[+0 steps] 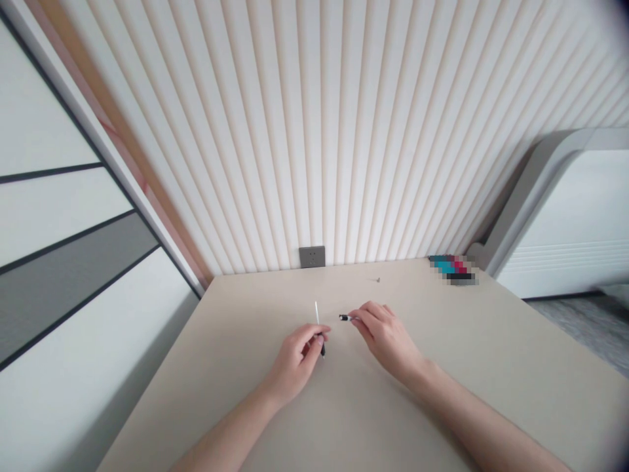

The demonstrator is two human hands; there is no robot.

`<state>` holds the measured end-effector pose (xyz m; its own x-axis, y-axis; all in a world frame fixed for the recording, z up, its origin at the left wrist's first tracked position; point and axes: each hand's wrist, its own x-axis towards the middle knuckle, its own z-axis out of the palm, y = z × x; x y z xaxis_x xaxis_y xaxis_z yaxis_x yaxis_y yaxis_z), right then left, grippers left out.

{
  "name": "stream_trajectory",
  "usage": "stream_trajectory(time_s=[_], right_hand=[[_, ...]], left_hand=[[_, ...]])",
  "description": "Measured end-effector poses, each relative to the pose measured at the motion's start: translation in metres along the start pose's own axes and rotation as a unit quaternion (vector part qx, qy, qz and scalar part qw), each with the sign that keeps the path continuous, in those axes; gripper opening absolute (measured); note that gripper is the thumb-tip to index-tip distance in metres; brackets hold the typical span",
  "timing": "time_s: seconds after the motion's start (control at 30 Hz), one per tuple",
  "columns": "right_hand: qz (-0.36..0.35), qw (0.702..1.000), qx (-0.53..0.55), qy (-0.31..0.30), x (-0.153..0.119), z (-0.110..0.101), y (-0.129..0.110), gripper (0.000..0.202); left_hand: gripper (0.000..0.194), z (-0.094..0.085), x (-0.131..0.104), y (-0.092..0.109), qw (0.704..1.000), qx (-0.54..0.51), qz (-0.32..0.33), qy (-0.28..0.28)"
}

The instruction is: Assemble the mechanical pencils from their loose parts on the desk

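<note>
Pinching a black pen section (323, 349) between thumb and fingers, the left hand (293, 360) in the head view is just left of the middle of the tabletop (344, 426). The section's narrow tip points toward the person, and a thin white rod (316, 312), apparently a refill, sticks out beyond the fingers toward the wall. The right hand (388, 335) is closed on a short black-and-white pen piece (344, 317), whose free end points left toward the other hand; the rest of it is hidden by the fingers. The two hands are near each other but apart, as are the pieces they hold.

Beyond the right hand, a tiny part (378, 280) lies on the tabletop, too small to identify. Near the far right corner is a pixelated item (453, 269) in blue, red and black. A dark wall socket (312, 256) sits just above the tabletop's far edge, on the fluted wall panel (314, 131). A white headboard (580, 210) stands at the right.
</note>
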<state>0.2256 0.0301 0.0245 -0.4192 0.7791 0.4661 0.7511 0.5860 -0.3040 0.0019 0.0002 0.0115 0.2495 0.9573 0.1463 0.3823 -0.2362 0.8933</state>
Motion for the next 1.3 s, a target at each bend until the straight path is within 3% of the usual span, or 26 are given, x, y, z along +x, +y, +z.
stream_trajectory(time_s=[0.27, 0.5, 0.67, 0.77, 0.93, 1.1, 1.3], right_hand=[[-0.091, 0.996, -0.023, -0.003, -0.007, 0.016, -0.019, 0.018], [-0.143, 0.987, -0.072, -0.019, -0.008, 0.009, -0.024, 0.019], [-0.165, 0.985, -0.046, -0.013, -0.007, 0.006, -0.023, 0.021], [-0.113, 0.993, 0.021, 0.011, -0.007, 0.006, -0.016, 0.019], [0.069, 0.980, 0.173, 0.074, -0.002, -0.001, 0.000, 0.017], [0.095, 0.954, 0.277, 0.063, 0.003, -0.003, 0.005, 0.025], [0.167, 0.928, 0.330, 0.052, 0.001, 0.005, 0.005, 0.027]], left_hand=[[0.024, 0.002, 0.001, 0.004, 1.000, 0.015, -0.016, 0.000], [0.030, 0.000, 0.001, 0.006, 1.000, 0.010, -0.012, -0.008], [0.027, -0.001, 0.001, 0.011, 1.000, 0.020, -0.005, -0.016], [0.026, -0.002, 0.001, 0.009, 1.000, 0.003, -0.022, -0.009], [0.025, -0.002, 0.003, -0.001, 0.997, -0.047, -0.049, 0.026], [0.029, -0.001, 0.003, -0.009, 0.993, -0.093, -0.065, 0.043], [0.031, 0.000, 0.003, -0.009, 0.992, -0.097, -0.066, 0.040]])
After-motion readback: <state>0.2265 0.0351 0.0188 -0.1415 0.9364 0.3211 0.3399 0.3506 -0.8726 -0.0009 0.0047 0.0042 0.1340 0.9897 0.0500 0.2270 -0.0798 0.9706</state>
